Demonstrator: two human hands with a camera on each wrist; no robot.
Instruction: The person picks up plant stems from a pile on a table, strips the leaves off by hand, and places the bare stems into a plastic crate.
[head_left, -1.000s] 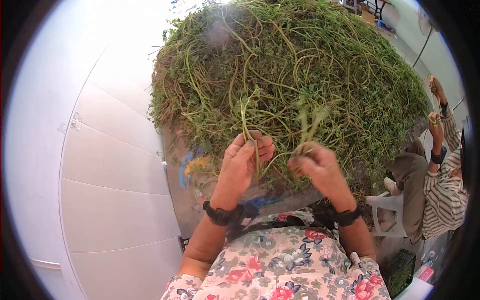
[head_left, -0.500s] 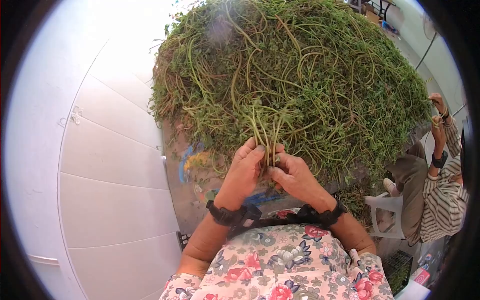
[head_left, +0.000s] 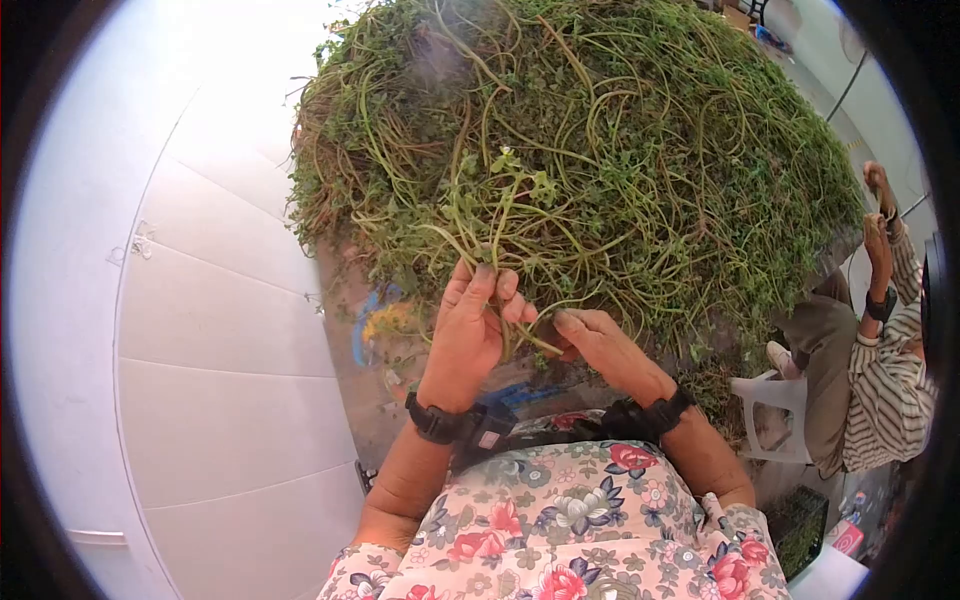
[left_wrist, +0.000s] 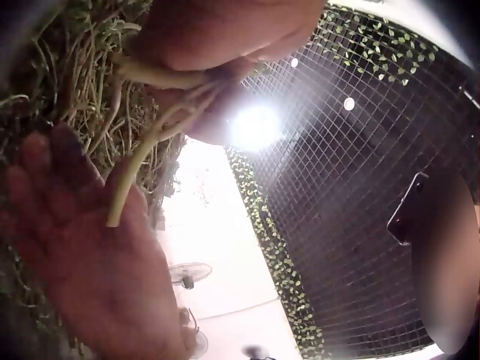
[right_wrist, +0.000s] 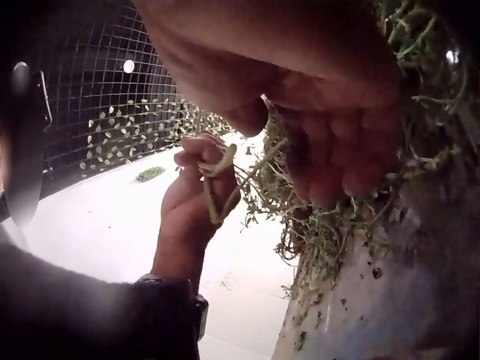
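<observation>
My left hand [head_left: 470, 325] pinches a small bunch of green leafy stems [head_left: 502, 225] between thumb and fingers, leaves upward. The cut ends stick out below the grip toward the right hand; in the left wrist view one pale stem end [left_wrist: 127, 176] crosses in front of the right palm. My right hand [head_left: 605, 350] is just right of those ends, its fingers loosely extended and thumb apart, with nothing held between them in the right wrist view [right_wrist: 322, 97]. Beyond both hands rises a large heap of the same tangled greens [head_left: 620, 150].
The heap covers most of a table [head_left: 345, 310] with blue and yellow paint marks on its near edge. A white wall [head_left: 230, 350] stands left. At right, another person in a striped shirt [head_left: 890, 400] sits beside a white plastic stool [head_left: 775, 415]; a dark crate [head_left: 800, 530] is below.
The right hand came in to the left hand's stems, then let go and drew slightly right. The left hand keeps the bunch, whose lower ends now slant rightward.
</observation>
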